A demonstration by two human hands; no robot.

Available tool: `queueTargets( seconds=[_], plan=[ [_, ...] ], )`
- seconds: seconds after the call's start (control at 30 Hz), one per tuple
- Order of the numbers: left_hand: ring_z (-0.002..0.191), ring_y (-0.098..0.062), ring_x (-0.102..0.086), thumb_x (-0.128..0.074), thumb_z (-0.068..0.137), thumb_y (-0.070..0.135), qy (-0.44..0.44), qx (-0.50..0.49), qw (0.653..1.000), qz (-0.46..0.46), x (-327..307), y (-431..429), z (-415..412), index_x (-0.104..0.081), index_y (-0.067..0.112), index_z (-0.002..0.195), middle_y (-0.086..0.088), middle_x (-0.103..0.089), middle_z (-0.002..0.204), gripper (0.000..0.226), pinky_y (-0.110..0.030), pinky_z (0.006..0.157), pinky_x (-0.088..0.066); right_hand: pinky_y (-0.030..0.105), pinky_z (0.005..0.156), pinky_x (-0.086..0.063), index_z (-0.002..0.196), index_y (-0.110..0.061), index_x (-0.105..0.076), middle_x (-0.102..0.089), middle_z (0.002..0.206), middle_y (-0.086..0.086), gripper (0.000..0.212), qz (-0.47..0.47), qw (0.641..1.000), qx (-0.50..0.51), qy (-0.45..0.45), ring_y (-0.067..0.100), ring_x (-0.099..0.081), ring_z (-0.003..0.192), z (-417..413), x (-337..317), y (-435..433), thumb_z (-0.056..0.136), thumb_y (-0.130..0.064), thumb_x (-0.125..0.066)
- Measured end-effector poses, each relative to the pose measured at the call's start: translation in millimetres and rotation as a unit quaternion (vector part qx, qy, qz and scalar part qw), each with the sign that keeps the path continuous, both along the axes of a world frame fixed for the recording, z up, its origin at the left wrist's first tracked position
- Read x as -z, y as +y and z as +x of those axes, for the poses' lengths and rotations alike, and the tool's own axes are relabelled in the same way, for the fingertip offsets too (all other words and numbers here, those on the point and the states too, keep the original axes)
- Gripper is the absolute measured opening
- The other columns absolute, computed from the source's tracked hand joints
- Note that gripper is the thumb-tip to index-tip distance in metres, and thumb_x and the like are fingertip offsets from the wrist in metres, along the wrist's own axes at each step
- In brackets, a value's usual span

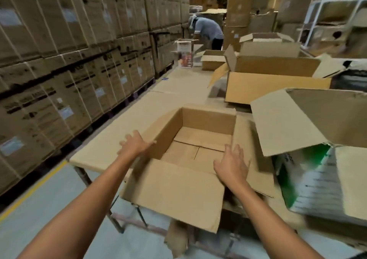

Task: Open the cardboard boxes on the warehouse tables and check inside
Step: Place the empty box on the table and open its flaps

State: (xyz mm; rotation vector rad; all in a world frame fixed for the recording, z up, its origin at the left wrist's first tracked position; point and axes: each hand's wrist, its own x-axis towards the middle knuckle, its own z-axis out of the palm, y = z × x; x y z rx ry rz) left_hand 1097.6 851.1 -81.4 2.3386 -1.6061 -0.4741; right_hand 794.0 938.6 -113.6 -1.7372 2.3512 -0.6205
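An open cardboard box (pixel 206 117) stands on the table (pixel 127 125) in front of me, its four flaps spread out and its inside bare. My left hand (pixel 135 144) rests with spread fingers on the box's left flap. My right hand (pixel 232 163) hovers open over the near right corner, by the right flap. The near flap (pixel 174 193) hangs toward me over the table's edge. To the right lies a green-and-white printed box (pixel 309 181) with a raised flap (pixel 288 123).
More open cardboard boxes (pixel 274 87) stand further back on the table. A person in a grey shirt (pixel 208 29) bends over at the far end. Stacked strapped cartons (pixel 69 60) wall the left side. A white rack (pixel 337 20) stands at the back right.
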Motion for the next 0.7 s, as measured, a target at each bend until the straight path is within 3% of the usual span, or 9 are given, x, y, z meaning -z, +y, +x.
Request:
queueTargets(
  seconds=[0.1,0.23,0.37,0.47,0.53,0.6,0.7],
  plan=[
    [0.137,-0.047,-0.038,-0.079,0.075,0.057,0.142,-0.044,0.987,0.060,41,-33,13,-0.022,0.002,0.150,-0.031,-0.030,0.153,0.109,-0.050,0.110,-0.039,0.058,0.116,-0.018,0.150,-0.021,-0.029,-0.036,0.154,0.007,0.073,0.027,0.991,0.102,-0.087,0.027,-0.030,0.144,1,18,4,0.084,-0.030,-0.060],
    [0.121,-0.046,-0.052,-0.078,0.065,0.046,0.302,-0.113,0.944,0.062,80,-27,18,-0.032,0.006,0.140,-0.028,-0.044,0.142,0.096,-0.047,0.099,-0.048,0.057,0.120,-0.016,0.153,-0.020,-0.028,-0.033,0.159,0.005,0.076,0.005,0.963,0.212,-0.169,0.026,-0.028,0.147,6,28,8,0.086,-0.029,-0.063],
    [0.132,-0.051,-0.038,-0.077,0.078,0.037,0.285,-0.159,0.944,0.038,81,-6,15,-0.018,0.014,0.153,-0.029,-0.023,0.153,0.098,-0.058,0.104,-0.041,0.062,0.116,-0.019,0.151,-0.025,-0.033,-0.034,0.157,0.005,0.073,0.017,0.946,0.255,-0.201,0.029,-0.028,0.145,15,29,18,0.086,-0.037,-0.065],
    [0.123,-0.048,-0.050,-0.082,0.073,0.035,0.349,-0.162,0.923,0.029,85,17,24,-0.019,0.005,0.148,-0.025,-0.047,0.138,0.103,-0.056,0.096,-0.047,0.066,0.115,-0.018,0.155,-0.023,-0.019,-0.017,0.163,0.014,0.093,0.035,0.922,0.310,-0.230,0.036,-0.012,0.149,22,28,35,0.080,-0.039,-0.071],
    [0.101,-0.040,-0.063,-0.087,0.059,0.029,0.425,-0.168,0.889,0.039,94,33,38,-0.030,-0.002,0.140,-0.025,-0.060,0.119,0.105,-0.049,0.077,-0.055,0.065,0.117,-0.014,0.157,-0.020,-0.007,0.001,0.165,0.018,0.109,0.034,0.890,0.351,-0.289,0.039,-0.001,0.150,33,25,51,0.077,-0.037,-0.078],
    [0.077,-0.032,-0.064,-0.085,0.051,0.023,0.455,-0.167,0.873,0.051,104,56,49,-0.047,-0.007,0.131,-0.029,-0.066,0.109,0.093,-0.036,0.058,-0.053,0.061,0.117,-0.017,0.158,-0.019,0.001,0.012,0.164,0.017,0.121,0.012,0.848,0.383,-0.366,0.045,-0.001,0.149,45,24,71,0.073,-0.032,-0.083],
    [0.076,-0.030,-0.060,-0.071,0.077,0.003,0.461,-0.172,0.870,0.026,94,102,54,-0.056,-0.011,0.121,-0.029,-0.066,0.108,0.048,-0.027,0.053,-0.044,0.049,0.111,-0.035,0.156,-0.018,0.014,0.019,0.163,0.017,0.129,-0.005,0.785,0.408,-0.466,0.049,-0.026,0.141,64,25,110,0.074,-0.025,-0.086]
  ],
)
